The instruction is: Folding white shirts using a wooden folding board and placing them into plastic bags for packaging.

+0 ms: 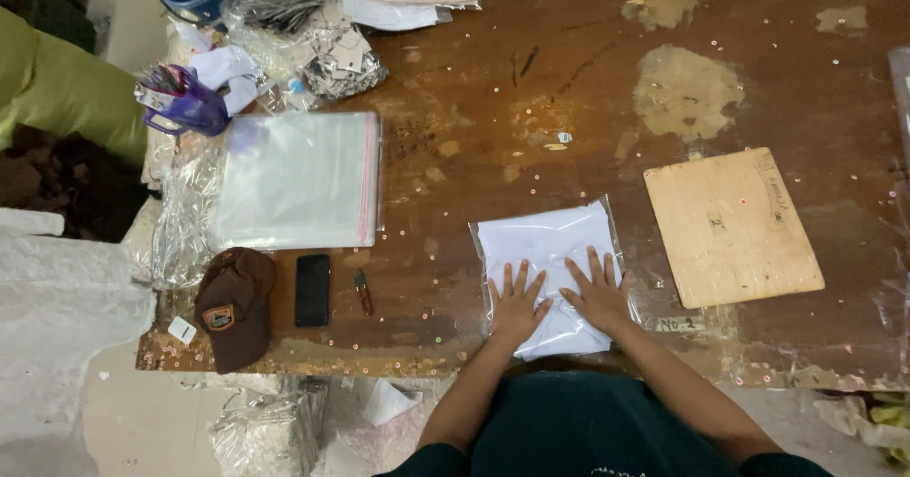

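We see a white folded cloth in a clear bag (550,273) near the counter (569,88) front edge. Our left hand (517,306) and right hand (597,295) press it flat, each grip spread. Uneven pressing could crease the cloth or slide the slippery bag off.

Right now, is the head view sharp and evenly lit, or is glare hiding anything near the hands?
Head view: sharp around the left hand and right hand, both flat on the bagged white cloth; light fairly even, shadows soft; mild sheen on the stack of clear bags, nothing hidden; table edges bow slightly toward the frame's corners.
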